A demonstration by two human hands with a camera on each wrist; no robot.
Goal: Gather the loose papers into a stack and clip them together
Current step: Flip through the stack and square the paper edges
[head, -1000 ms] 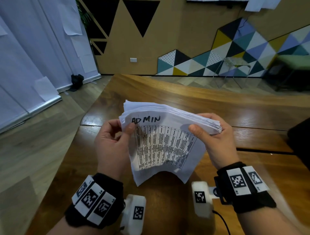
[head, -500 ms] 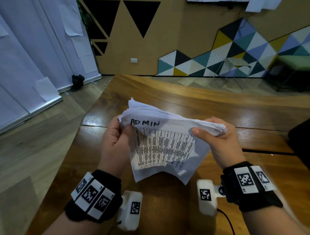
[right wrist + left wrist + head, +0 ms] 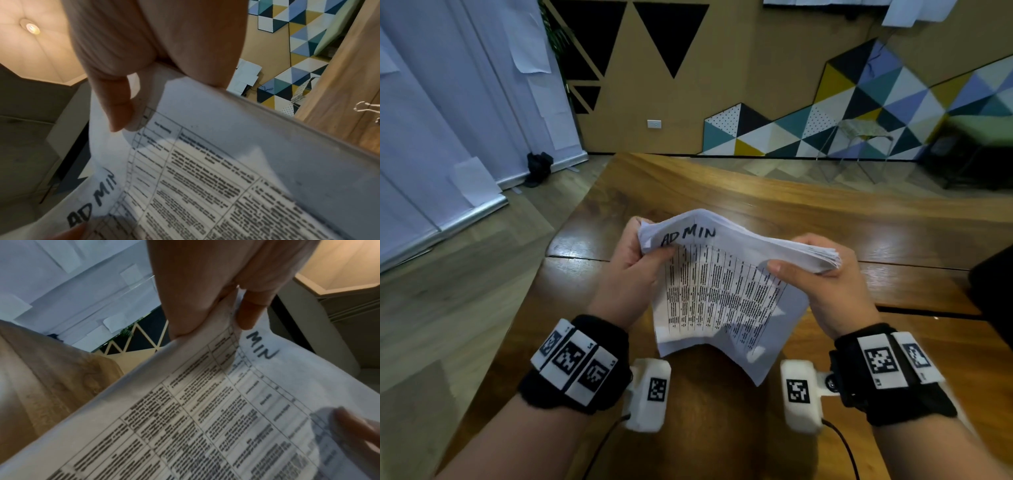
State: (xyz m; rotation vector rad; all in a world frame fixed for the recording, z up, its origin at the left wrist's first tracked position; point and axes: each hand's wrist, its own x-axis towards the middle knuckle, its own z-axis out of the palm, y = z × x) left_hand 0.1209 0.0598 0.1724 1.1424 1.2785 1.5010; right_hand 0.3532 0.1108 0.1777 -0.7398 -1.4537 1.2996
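- The left hand [image 3: 631,270] pinches the upper left corner of the stack of papers [image 3: 722,294], thumb on the top sheet beside the handwritten word "ADMIN", the other fingers curled behind the corner.
- In the left wrist view the thumb [image 3: 249,311] presses on the sheet just above the letters "MIN".
- The right hand [image 3: 822,284] grips the upper right corner of the stack, thumb on the printed face and fingers wrapped under the thick edge of the sheets.
- The stack is held up in the air above the desk [image 3: 791,212], between the two hands, its top edge highest and the lower part hanging down and curling toward the person.
- The top sheet carries a printed table with dense columns of text.
- A binder clip [image 3: 368,108] with silver wire handles lies on the desk, seen at the right edge of the right wrist view, apart from the papers.
- Black wrist bands with square marker tags sit on both forearms.
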